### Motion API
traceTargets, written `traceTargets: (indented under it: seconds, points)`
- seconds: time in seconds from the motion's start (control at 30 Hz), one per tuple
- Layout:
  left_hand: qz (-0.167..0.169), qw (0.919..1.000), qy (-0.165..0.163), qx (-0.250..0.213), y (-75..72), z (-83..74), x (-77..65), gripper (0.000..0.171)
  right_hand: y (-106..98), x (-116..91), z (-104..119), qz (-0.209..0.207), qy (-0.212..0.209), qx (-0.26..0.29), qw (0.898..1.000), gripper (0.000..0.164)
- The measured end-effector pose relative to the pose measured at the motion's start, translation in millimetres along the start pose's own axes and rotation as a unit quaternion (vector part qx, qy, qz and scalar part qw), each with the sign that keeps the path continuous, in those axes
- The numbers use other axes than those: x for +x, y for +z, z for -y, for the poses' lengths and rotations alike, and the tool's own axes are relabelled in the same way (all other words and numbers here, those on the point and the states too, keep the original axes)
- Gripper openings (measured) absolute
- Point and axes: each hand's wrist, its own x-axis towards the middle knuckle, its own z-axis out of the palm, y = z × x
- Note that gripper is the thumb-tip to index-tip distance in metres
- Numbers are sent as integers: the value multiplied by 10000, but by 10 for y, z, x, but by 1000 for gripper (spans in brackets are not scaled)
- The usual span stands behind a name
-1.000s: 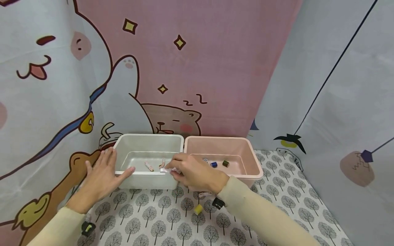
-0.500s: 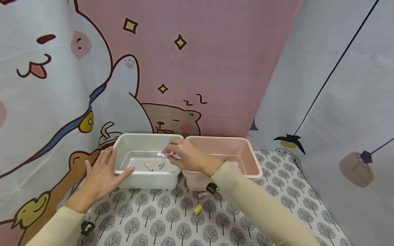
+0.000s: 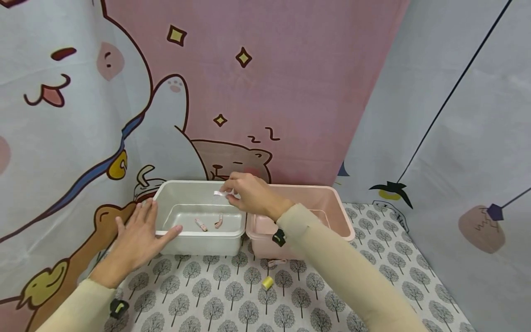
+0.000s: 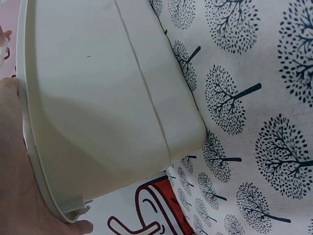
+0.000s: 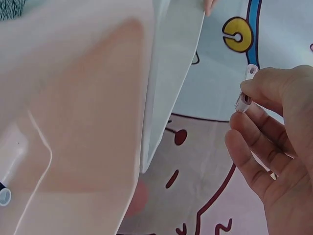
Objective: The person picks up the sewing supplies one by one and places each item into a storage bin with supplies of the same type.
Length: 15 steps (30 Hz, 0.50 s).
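In the head view my right hand [image 3: 255,196] is raised over the right back part of the white bin [image 3: 199,244]. Between thumb and fingers it pinches a small white-and-pink strip-like piece [image 5: 243,103], whose exact kind I cannot tell. My left hand [image 3: 134,237] rests on the front left corner of the white bin, fingers spread and thumb lying across the front rim. Inside that bin lie a pale pink stick-like piece [image 3: 201,225] and a curved pink piece [image 3: 218,221]. The pink bin [image 3: 307,193] stands alongside on the right, partly covered by my right forearm.
A yellow thread spool [image 3: 267,282] lies on the tree-print cloth [image 3: 232,295], before the bins. Near the pink bin's front wall lies another pink piece [image 3: 277,262]. One dark spool [image 5: 4,196] shows inside the pink bin. A printed curtain [image 3: 298,92] hangs behind.
My right hand has risen from the white bin's front right corner toward its back, still pinching the white-and-pink piece. My forearm now covers the spools in the pink bin. My left hand stays put.
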Motion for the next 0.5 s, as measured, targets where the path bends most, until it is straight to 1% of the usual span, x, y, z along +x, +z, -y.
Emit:
traceTargets:
  seconds: [0.1, 0.3, 0.5]
  points:
    - [-2, 10000, -6, -1, 1, -2, -4, 123, -3, 43, -61, 31, 145, -33, 9999, 24]
    - [3, 10000, -9, 0, -4, -3, -10, 123, 25, 134, -183, 32, 303, -56, 9995, 23]
    - [9, 10000, -19, -14, -2, -3, -14, 123, 36, 211, -229, 60, 529, -29, 9986, 22]
